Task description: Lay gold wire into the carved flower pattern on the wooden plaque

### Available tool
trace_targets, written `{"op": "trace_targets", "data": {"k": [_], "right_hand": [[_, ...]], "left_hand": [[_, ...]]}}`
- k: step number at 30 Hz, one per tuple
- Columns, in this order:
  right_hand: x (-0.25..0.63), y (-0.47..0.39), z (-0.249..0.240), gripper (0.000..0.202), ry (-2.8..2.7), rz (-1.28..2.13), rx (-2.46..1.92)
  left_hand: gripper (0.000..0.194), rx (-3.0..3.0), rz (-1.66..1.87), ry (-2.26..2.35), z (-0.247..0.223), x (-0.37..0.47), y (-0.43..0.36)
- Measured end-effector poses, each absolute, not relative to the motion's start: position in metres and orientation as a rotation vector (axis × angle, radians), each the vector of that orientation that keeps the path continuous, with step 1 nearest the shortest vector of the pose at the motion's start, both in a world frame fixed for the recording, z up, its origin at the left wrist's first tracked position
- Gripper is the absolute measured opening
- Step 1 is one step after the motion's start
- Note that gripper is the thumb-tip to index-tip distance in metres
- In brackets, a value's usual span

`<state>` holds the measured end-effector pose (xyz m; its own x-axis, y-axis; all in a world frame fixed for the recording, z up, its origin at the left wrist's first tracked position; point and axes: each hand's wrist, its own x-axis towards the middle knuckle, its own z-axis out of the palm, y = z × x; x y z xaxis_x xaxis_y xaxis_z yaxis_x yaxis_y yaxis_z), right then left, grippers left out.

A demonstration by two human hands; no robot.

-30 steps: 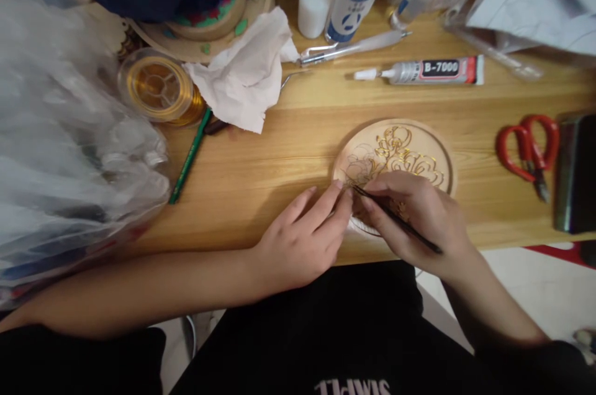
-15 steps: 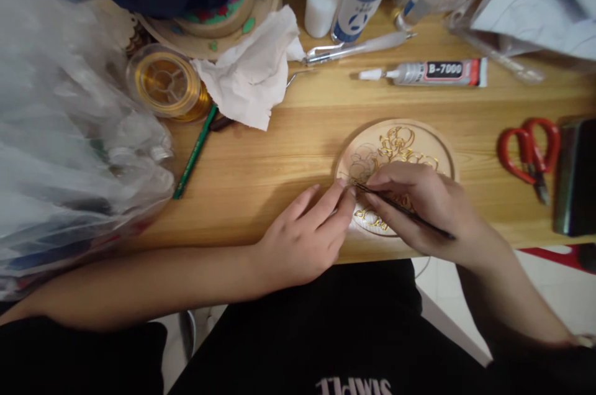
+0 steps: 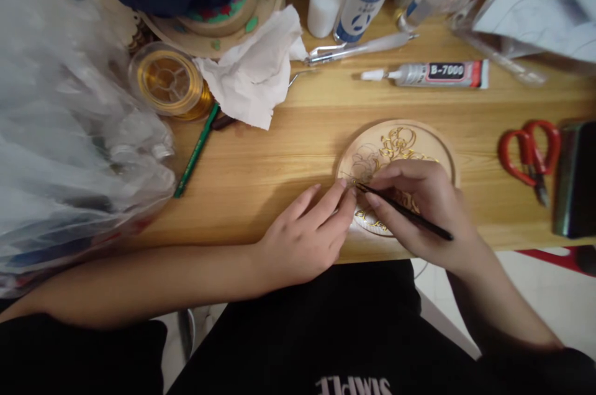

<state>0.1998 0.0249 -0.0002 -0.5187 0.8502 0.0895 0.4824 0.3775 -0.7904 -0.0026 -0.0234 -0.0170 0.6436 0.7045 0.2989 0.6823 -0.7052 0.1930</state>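
A round wooden plate [image 3: 344,156] with a raised rim lies near the table's front edge. Gold wire [image 3: 398,137] forms curling outlines on it, and a pencilled flower drawing [image 3: 364,159] shows at its left. My right hand [image 3: 421,205] rests over the plate, closed round slim dark tweezers [image 3: 421,219] whose tips point left. At the plate's left rim, right by those tips, is my left hand [image 3: 310,233], its fingertips bent together. Whatever they pinch is too small to make out; a thin wire end shows just beyond them.
Left of the plate lie a green pencil [image 3: 198,149], a spool of gold wire [image 3: 167,81] and a crumpled tissue [image 3: 254,66]. A glue tube [image 3: 437,74], a clear pen [image 3: 363,48] and bottles [image 3: 363,4] are behind. Red-handled scissors [image 3: 531,149] lie right, beside a dark box [image 3: 576,177].
My right hand and the tweezers have tilted very slightly, with the tips still beside my left fingertips. My left hand stays nearly in place. The whole view has shifted a little.
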Motion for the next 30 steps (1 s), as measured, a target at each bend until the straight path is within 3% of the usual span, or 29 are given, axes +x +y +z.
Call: {"op": "trace_targets", "data": {"k": [9,25,30], "right_hand": [[0.192,0.023,0.005,0.040,-2.212,0.832,-1.187],[0.205,0.040,0.005,0.030,-2.295,1.067,-1.058],[0.209,0.033,0.004,0.038,-2.083,1.130,-1.145]], "left_hand": [[0.036,2.780,0.543,1.160,-0.015,-0.003,-0.022],[0.038,2.815,0.527,1.154,-0.017,-0.004,-0.023],[0.036,2.841,0.546,1.166,-0.017,-0.004,-0.022]]}}
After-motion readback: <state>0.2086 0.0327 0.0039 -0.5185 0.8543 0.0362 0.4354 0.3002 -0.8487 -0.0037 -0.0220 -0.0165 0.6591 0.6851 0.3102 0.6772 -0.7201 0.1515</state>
